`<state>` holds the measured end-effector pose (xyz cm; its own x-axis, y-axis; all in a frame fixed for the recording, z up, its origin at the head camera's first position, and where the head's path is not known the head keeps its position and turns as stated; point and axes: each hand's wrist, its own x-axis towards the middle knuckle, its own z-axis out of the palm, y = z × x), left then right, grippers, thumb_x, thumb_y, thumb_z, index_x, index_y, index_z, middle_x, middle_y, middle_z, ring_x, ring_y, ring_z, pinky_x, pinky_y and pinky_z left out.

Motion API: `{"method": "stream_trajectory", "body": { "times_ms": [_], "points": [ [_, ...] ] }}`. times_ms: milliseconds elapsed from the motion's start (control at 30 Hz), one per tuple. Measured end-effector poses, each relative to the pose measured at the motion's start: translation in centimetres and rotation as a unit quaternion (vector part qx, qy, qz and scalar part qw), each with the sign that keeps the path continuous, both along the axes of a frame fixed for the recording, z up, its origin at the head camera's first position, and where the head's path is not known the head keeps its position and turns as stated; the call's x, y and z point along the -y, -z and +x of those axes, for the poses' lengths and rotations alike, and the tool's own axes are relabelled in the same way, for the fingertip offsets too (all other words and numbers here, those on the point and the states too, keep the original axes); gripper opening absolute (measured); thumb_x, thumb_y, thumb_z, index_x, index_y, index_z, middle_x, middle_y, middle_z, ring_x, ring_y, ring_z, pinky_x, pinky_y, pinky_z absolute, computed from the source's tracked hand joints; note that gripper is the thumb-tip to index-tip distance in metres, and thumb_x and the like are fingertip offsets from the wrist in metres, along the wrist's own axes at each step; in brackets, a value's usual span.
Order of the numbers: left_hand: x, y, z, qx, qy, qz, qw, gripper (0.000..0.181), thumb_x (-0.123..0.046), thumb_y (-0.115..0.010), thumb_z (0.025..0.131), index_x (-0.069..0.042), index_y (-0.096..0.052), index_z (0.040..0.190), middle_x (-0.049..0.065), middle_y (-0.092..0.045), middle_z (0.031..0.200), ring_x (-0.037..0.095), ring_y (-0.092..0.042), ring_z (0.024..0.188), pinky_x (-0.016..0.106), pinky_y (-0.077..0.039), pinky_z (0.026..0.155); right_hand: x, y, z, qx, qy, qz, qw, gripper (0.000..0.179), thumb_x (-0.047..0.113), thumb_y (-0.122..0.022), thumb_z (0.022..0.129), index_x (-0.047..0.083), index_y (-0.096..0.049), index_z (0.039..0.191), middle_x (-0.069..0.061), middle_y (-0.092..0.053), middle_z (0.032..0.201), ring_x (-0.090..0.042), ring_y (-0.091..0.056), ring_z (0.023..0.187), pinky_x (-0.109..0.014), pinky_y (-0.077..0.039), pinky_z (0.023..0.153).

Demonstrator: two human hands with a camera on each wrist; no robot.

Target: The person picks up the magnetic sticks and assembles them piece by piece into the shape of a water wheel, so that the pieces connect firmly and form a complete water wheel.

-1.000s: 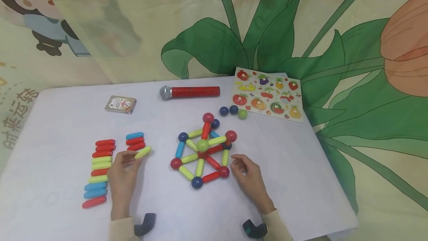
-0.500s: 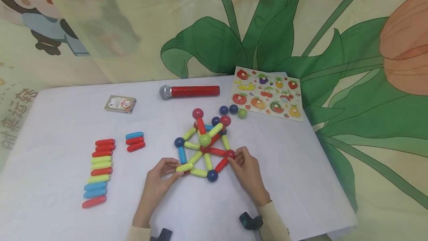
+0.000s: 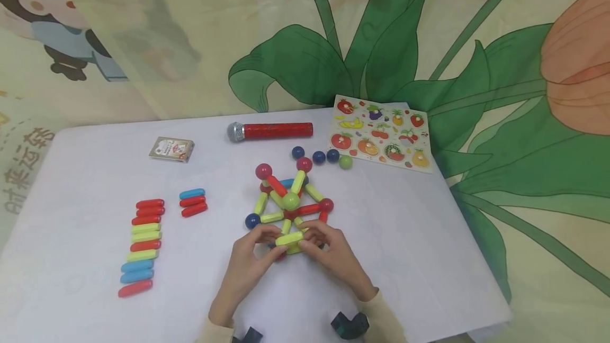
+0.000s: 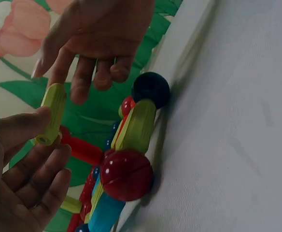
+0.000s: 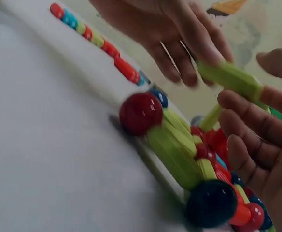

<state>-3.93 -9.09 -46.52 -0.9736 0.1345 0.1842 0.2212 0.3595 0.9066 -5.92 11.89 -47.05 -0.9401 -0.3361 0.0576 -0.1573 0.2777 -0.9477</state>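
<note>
My left hand (image 3: pixel 252 258) pinches a yellow-green magnetic rod (image 3: pixel 289 238) between thumb and fingers. The right hand (image 3: pixel 335 253) has its fingertips at the rod's other end; in the right wrist view its thumb (image 5: pixel 278 63) stands apart from the rod. Just behind and below both hands, a structure of magnetic rods and balls stands on the table, with a light green ball (image 3: pixel 291 201) raised at its middle. Two rods slope up from that ball to raised red balls (image 3: pixel 263 171). The hands hide the structure's front; a red ball (image 4: pixel 126 175) there shows in the left wrist view.
Loose rods lie in a long column (image 3: pixel 144 245) and a short stack (image 3: pixel 193 201) at left. Loose blue balls (image 3: pixel 319 158) and a green ball (image 3: pixel 345 162) sit behind the structure. Farther back are a card box (image 3: pixel 172 149), a red microphone (image 3: pixel 276 131) and a fruit board (image 3: pixel 381 134).
The left hand has brought the rod from the left to the structure's front. The right hand has moved left to meet it. The structure has turned, and one blue ball lies farther back.
</note>
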Motion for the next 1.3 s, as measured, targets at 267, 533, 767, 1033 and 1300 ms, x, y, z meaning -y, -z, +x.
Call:
{"method": "stream_trajectory", "body": {
  "times_ms": [267, 533, 767, 1033, 1300],
  "points": [
    [-0.8, 0.2, -0.7, -0.019, -0.009, -0.009, 0.9997, 0.034, -0.006, -0.076, 0.080, -0.009, -0.062, 0.111, 0.002, -0.068, 0.105, 0.011, -0.065, 0.094, 0.035, -0.055, 0.082, -0.8, 0.4, -1.5, 0.025, 0.062, -0.124, 0.9900, 0.024, 0.002, -0.056, 0.095, -0.006, -0.054, 0.117, -0.028, -0.065, 0.093, -0.027, -0.063, 0.075, -0.026, -0.056, 0.067],
    [0.3, 0.9, -0.2, 0.001, -0.038, -0.022, 0.9990, 0.026, -0.007, -0.073, 0.084, -0.007, -0.064, 0.108, -0.005, -0.069, 0.097, 0.007, -0.063, 0.089, 0.028, -0.054, 0.080, -2.0, 0.5, -3.9, 0.016, 0.119, -0.139, 0.9830, 0.025, 0.006, -0.055, 0.096, -0.005, -0.054, 0.119, -0.026, -0.066, 0.091, -0.024, -0.062, 0.069, -0.023, -0.054, 0.065],
    [1.5, 1.5, -0.3, -0.006, -0.064, -0.036, 0.9973, 0.022, -0.009, -0.070, 0.087, -0.008, -0.064, 0.108, -0.008, -0.067, 0.093, 0.006, -0.063, 0.087, 0.024, -0.053, 0.079, -0.9, -2.3, -4.4, 0.026, 0.091, -0.130, 0.9870, 0.028, 0.002, -0.050, 0.097, -0.012, -0.052, 0.122, -0.033, -0.063, 0.093, -0.019, -0.059, 0.071, -0.023, -0.053, 0.068],
    [5.6, 1.9, -1.3, -0.005, -0.192, -0.154, 0.9692, 0.032, -0.009, -0.072, 0.085, -0.007, -0.060, 0.115, 0.006, -0.063, 0.113, 0.022, -0.058, 0.110, 0.040, -0.051, 0.091, -0.6, -2.8, -4.4, 0.036, 0.101, -0.123, 0.9866, 0.031, 0.004, -0.050, 0.098, -0.009, -0.050, 0.126, -0.035, -0.061, 0.092, -0.014, -0.059, 0.069, -0.022, -0.052, 0.068],
    [10.3, 2.7, -2.2, 0.065, -0.303, -0.203, 0.9287, 0.045, -0.010, -0.070, 0.086, -0.007, -0.051, 0.127, 0.014, -0.051, 0.126, 0.033, -0.048, 0.120, 0.053, -0.044, 0.099, -3.1, 1.1, -4.1, 0.068, 0.150, -0.115, 0.9797, 0.033, 0.015, -0.050, 0.101, 0.000, -0.051, 0.130, -0.022, -0.065, 0.093, -0.022, -0.061, 0.073, -0.029, -0.054, 0.070]
  ]
}}
